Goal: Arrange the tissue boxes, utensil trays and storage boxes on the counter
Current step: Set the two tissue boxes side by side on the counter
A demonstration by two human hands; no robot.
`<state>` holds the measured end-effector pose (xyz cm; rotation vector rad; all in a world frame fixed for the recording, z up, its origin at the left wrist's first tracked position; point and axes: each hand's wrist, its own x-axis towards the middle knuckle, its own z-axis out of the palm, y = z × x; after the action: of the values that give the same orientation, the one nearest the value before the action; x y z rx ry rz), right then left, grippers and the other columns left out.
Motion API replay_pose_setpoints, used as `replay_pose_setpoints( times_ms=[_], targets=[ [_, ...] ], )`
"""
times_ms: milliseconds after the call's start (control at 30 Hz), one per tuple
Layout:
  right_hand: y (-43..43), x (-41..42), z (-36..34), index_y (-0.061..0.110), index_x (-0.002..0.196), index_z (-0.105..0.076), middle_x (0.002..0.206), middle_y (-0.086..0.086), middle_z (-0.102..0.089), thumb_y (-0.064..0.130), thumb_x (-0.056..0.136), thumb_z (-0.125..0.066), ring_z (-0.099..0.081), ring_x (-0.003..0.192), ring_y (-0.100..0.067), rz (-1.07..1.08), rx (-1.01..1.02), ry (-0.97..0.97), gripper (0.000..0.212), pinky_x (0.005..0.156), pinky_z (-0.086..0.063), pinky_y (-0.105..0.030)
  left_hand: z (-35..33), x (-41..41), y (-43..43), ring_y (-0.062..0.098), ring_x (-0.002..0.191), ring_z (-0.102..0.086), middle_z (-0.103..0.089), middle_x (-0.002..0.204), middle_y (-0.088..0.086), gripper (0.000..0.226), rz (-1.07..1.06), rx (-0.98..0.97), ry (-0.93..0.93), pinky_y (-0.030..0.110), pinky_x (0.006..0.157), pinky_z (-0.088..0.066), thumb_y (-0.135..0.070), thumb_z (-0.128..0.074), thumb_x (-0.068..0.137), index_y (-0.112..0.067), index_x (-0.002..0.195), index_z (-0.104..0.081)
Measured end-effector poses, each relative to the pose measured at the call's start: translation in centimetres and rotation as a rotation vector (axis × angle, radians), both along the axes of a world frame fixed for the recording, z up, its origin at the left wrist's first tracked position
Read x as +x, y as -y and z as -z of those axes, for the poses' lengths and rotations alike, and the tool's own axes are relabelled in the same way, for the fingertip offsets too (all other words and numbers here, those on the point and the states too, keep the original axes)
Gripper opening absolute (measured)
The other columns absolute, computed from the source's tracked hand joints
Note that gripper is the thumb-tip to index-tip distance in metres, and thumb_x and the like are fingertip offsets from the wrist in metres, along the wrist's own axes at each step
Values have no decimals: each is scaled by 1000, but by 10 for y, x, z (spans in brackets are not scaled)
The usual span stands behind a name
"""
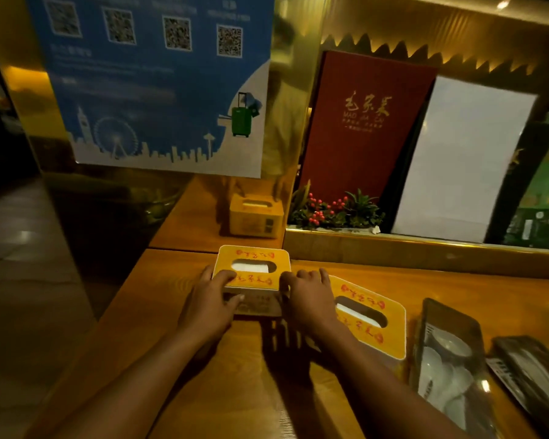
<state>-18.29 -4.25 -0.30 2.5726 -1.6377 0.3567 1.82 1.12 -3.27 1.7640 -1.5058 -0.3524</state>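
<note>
A yellow-topped tissue box (pixel 252 264) with red lettering stands on the wooden counter (pixel 171 296), close to the mirrored wall. My left hand (pixel 213 296) grips its left near corner and my right hand (pixel 308 296) grips its right side. A second yellow tissue box (pixel 371 321) sits just right of my right hand, turned at an angle. Further right lie a clear utensil tray (pixel 447 353) holding white spoons and bowls and a dark tray (pixel 530 372) with wrapped utensils.
The mirrored wall shows a reflection of the tissue box (pixel 255 215). A gold ledge (pixel 425 248) behind the counter carries a small plant with red berries (pixel 333 210), a red menu (pixel 362 128) and a white board (pixel 460 160). A blue QR poster (pixel 159 83) hangs at upper left.
</note>
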Motion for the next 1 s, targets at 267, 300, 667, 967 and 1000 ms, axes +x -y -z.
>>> replay_pose_setpoints(
  times_ms=[267,300,667,967,1000],
  targets=[
    [3,-7,-1,31,102,-62,103,-1,-66,49,87,-61,-54,110,-28,-72,18,50,24,114,-19,-54,2,0,1,19,115,-58,-52,135,-3,44,-65,-8,-17,25,72,-60,-19,-71,87,-27,128,-57],
    [1,-11,-4,31,108,-60,107,-2,-66,52,88,-58,-53,112,-29,-87,31,62,29,113,-21,-52,2,-2,1,20,118,-57,-49,138,-3,46,-75,9,3,23,72,-59,-22,-72,87,-28,129,-56],
    [-54,-163,-45,28,138,-34,129,-9,-47,94,62,-38,-51,114,-32,277,202,-76,101,84,-51,-44,-38,-128,-16,12,141,-31,-25,159,-14,60,267,-37,155,36,109,-37,-48,-67,86,-39,141,-45],
    [-58,-194,-10,25,114,-45,105,-3,-57,58,83,-62,-59,89,-25,144,127,72,48,65,-52,-38,-19,-174,-37,21,148,-21,-16,163,-9,58,203,141,183,45,114,-32,-48,-60,91,-40,145,-40],
    [-55,-194,-9,24,116,-46,107,-4,-58,51,85,-62,-59,91,-26,139,115,98,44,64,-50,-37,-18,-176,-40,21,149,-19,-15,164,-9,59,182,137,183,45,114,-31,-47,-60,91,-39,146,-39]
  ],
)
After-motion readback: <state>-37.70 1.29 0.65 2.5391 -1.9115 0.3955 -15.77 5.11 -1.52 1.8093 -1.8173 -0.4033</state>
